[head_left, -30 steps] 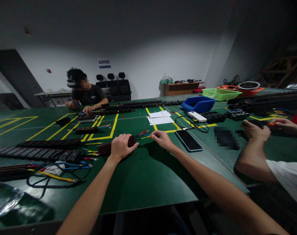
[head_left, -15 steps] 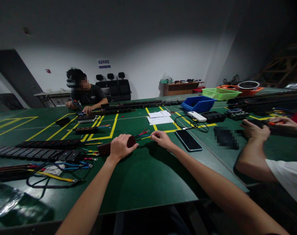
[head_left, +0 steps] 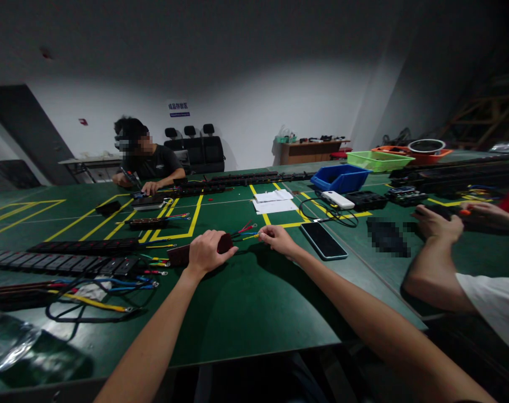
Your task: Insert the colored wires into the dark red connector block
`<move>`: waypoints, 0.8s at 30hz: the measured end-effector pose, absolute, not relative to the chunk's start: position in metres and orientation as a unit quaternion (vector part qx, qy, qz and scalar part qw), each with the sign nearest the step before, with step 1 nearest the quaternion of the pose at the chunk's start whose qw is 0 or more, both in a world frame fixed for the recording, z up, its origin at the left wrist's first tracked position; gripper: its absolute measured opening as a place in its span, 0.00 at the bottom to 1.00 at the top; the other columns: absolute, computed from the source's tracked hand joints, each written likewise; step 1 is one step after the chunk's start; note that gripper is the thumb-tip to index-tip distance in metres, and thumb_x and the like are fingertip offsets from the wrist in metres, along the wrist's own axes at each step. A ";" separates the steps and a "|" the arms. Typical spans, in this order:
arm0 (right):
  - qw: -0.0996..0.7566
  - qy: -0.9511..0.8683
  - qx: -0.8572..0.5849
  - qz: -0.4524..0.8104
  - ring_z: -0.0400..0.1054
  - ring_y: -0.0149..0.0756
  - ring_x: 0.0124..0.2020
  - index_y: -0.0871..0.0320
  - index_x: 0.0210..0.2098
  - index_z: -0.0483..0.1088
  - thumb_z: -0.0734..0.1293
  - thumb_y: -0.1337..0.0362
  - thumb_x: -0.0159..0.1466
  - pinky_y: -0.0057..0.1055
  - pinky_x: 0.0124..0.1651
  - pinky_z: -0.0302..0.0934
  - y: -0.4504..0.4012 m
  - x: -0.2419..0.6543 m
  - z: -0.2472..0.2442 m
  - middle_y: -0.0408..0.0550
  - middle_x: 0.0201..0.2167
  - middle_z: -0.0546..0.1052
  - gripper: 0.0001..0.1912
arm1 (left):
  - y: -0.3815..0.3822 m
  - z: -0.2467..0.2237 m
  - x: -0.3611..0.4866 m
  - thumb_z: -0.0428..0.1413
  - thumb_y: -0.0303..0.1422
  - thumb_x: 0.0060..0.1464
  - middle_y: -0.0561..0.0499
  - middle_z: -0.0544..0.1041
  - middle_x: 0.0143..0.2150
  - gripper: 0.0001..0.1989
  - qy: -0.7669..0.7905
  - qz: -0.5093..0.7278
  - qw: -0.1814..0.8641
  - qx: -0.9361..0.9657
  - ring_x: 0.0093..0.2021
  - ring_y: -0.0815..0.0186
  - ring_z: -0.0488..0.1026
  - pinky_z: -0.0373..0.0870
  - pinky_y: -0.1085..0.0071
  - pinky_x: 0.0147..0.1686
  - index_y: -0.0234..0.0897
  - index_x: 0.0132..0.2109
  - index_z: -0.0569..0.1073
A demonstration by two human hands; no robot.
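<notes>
My left hand is closed over a dark reddish-brown block-shaped housing, its thumb along the right end. Several coloured wires with ring terminals come out of that end: red, blue and yellow-green. My right hand pinches the tip of the yellow-green wire just right of the housing. The terminal between those fingertips is hidden. A phone lies on the green table right of my right hand. Left of my left hand lie long black segmented strips with coloured wire ends.
White papers, a white power bank with a black cable and a blue bin stand farther back. A co-worker's hands are at the right; another person works across the table. Clear plastic lies at the near left.
My hands, the housing and the wires stay almost still. At the right, the co-worker's far hand has shifted slightly with an orange-handled item.
</notes>
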State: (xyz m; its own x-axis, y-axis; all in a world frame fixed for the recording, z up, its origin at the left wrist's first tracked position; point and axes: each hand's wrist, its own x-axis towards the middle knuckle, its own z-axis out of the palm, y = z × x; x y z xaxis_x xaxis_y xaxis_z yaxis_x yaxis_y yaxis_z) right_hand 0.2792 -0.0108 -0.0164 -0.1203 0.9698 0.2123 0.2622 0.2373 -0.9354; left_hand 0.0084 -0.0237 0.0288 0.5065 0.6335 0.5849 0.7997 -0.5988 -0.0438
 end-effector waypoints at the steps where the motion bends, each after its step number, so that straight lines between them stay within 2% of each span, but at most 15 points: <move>1: 0.457 -0.640 -0.480 0.389 0.66 0.30 0.26 0.60 0.36 0.72 0.66 0.57 0.60 0.20 0.20 0.54 -0.011 0.279 -0.017 0.46 0.31 0.77 0.12 | -0.024 0.029 0.008 0.51 0.56 0.59 0.43 0.77 0.39 0.27 -0.419 -0.266 0.155 -0.854 0.38 0.57 0.73 0.68 0.63 0.36 0.35 0.46 0.74; 14: 0.450 -0.622 -0.470 0.435 0.65 0.27 0.23 0.59 0.34 0.71 0.69 0.56 0.59 0.19 0.19 0.56 -0.009 0.282 -0.018 0.46 0.29 0.77 0.12 | -0.023 0.025 0.008 0.52 0.56 0.58 0.43 0.78 0.39 0.26 -0.405 -0.261 0.148 -0.864 0.40 0.56 0.74 0.69 0.62 0.39 0.36 0.46 0.75; 24: 0.453 -0.627 -0.467 0.427 0.65 0.26 0.23 0.59 0.36 0.72 0.68 0.57 0.59 0.20 0.19 0.56 -0.007 0.283 -0.021 0.47 0.31 0.77 0.11 | -0.022 0.024 0.008 0.51 0.57 0.59 0.44 0.78 0.39 0.28 -0.419 -0.254 0.163 -0.856 0.40 0.56 0.74 0.68 0.63 0.37 0.36 0.46 0.74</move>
State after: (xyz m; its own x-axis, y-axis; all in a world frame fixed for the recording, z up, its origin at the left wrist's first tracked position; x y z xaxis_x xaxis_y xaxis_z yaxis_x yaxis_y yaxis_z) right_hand 0.2828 -0.0071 -0.0213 -0.1517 0.9739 0.1689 0.1985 0.1974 -0.9600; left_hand 0.0081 -0.0218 0.0243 0.5193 0.6347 0.5723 0.8008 -0.5953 -0.0664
